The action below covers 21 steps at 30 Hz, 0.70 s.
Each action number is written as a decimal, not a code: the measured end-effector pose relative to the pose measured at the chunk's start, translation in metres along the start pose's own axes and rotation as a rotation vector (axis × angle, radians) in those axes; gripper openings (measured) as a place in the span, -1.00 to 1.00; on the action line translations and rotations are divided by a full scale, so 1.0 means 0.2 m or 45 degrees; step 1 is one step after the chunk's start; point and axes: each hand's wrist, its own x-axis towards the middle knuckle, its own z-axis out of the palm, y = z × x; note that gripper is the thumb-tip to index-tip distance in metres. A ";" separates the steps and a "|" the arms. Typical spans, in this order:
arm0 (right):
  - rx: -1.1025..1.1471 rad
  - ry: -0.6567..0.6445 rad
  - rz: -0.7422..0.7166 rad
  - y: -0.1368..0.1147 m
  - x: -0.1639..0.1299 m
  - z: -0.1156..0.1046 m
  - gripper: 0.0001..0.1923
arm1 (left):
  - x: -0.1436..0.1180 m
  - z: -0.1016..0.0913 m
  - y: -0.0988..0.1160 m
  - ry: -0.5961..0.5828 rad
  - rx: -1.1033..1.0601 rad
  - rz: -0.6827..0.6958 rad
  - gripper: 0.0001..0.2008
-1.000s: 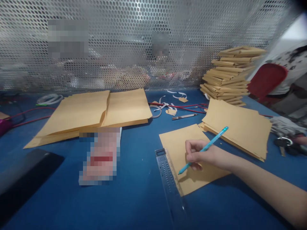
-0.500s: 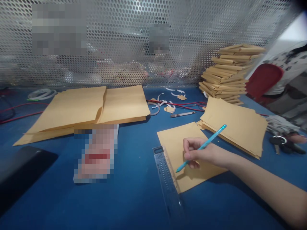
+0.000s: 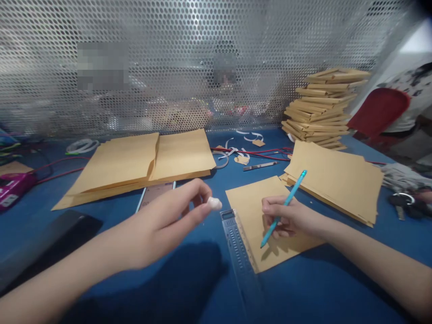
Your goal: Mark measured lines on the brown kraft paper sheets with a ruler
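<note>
Head view: the right hand [image 3: 286, 218] rests on a brown sheet [image 3: 266, 225] on the blue desk [image 3: 189, 288], its grip closed around a teal pen [image 3: 283, 208] whose tip points down at the paper and whose cap end leans up and to the right. Just left of the sheet, touching its edge, lies a clear ruler [image 3: 240, 252], running toward the camera.

The left hand [image 3: 162, 225] hovers above the desk, thumb and forefinger pinched on a small white lump [image 3: 214, 203] (possibly an eraser, too small to tell) just above the far end of the ruler. Under that hand a phone [image 3: 153, 195] lies partly hidden.

Behind it lie two large brown envelopes [image 3: 135, 162], overlapping. To the right of the sheet is a flat pile of paper [image 3: 334, 180], and beyond it a tall, uneven stack [image 3: 320, 112] against the mesh screen [image 3: 202, 63]. Red cables [image 3: 266, 150] and white scraps [image 3: 236, 150] lie between the piles. A dark slab [image 3: 40, 243] sits at the near left, keys [image 3: 405, 202] at the far right.
</note>
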 end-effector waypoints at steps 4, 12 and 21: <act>0.109 0.011 -0.048 0.02 0.02 -0.01 -0.62 | 0.25 -0.03 0.12 -0.073 0.483 -0.065 -0.77; -0.039 0.161 -0.263 0.06 0.03 -0.01 -0.59 | 0.26 0.12 0.07 0.005 0.681 -0.072 -0.73; -1.467 0.248 -0.737 0.04 0.02 -0.03 -0.66 | 0.23 0.13 0.14 0.085 0.734 -0.043 -0.76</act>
